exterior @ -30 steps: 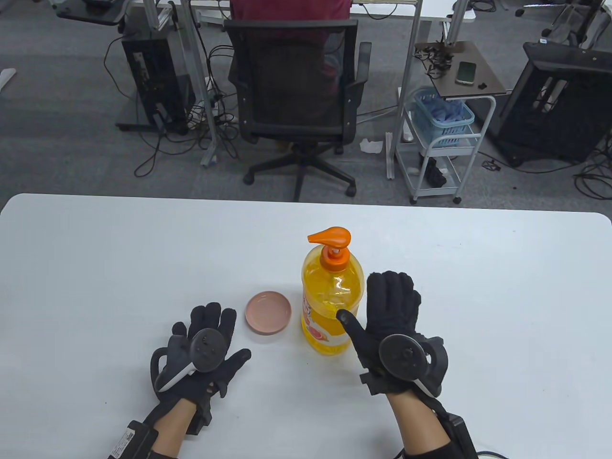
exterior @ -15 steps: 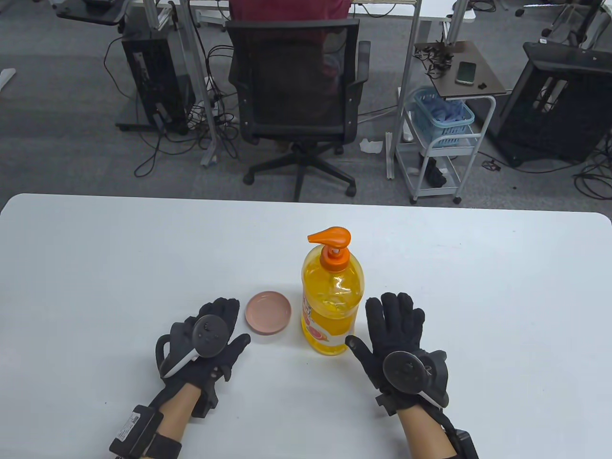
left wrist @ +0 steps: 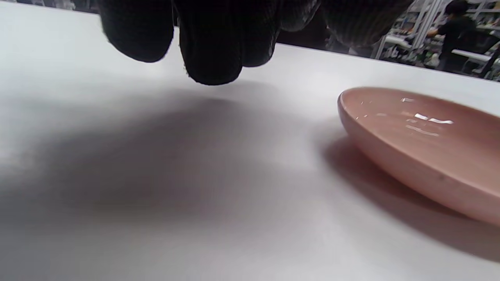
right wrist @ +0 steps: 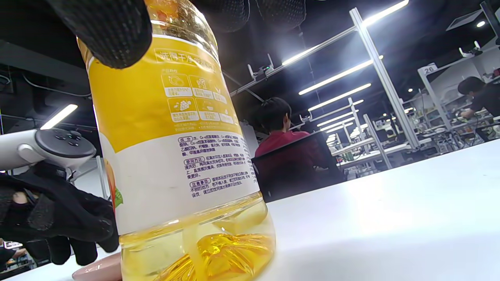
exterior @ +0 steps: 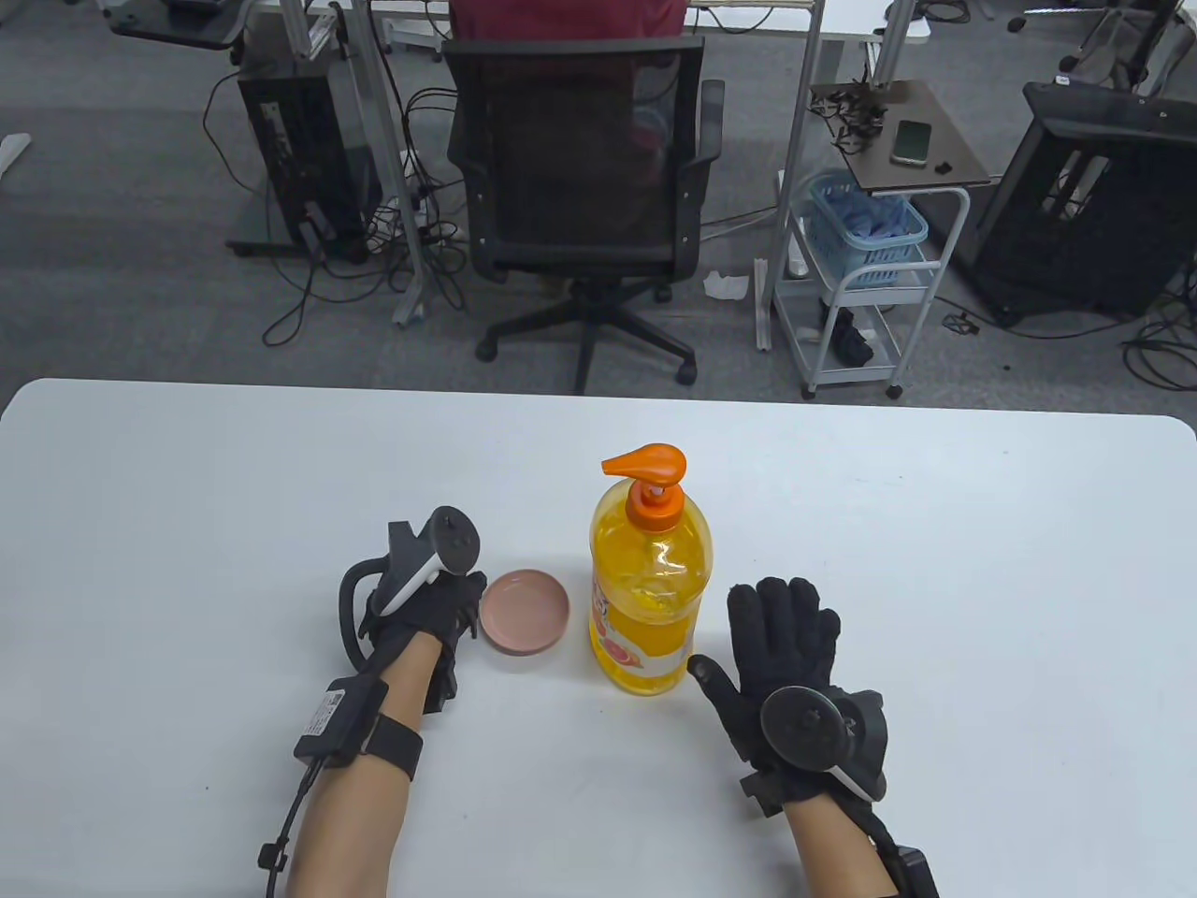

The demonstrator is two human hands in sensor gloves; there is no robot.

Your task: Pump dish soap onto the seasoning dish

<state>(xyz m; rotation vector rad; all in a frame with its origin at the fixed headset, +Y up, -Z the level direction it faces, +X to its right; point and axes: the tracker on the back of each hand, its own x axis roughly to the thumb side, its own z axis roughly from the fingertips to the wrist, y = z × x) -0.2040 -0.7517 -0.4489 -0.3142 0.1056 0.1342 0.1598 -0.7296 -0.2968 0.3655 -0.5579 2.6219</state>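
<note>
Dish soap bottle (exterior: 648, 599), yellow with an orange pump head (exterior: 647, 463), stands upright at the lower centre of the table view, its spout pointing toward the frame's left. Just left of it lies the pink seasoning dish (exterior: 525, 613), apart from the bottle's base. The left hand (exterior: 425, 608) sits at the dish's left edge, turned on its side with its tracker on top; in the left wrist view its fingertips (left wrist: 213, 58) hang curled above the surface (exterior: 187, 486), clear of the dish (left wrist: 425, 144), and I cannot tell from the table view whether it touches the rim. The right hand (exterior: 781, 645) lies open and flat to the bottle's right, fingers spread, thumb close beside the bottle's base; it grips nothing. The right wrist view shows the bottle's label (right wrist: 175, 128) close up. The white surface has rounded far corners. Beyond it, in the upper frame, stand a black office chair (exterior: 580, 178), a white cart (exterior: 870, 281) with a blue basket, and dark computer towers on grey carpet. Bare surface spreads widely left, right and behind the bottle.
</note>
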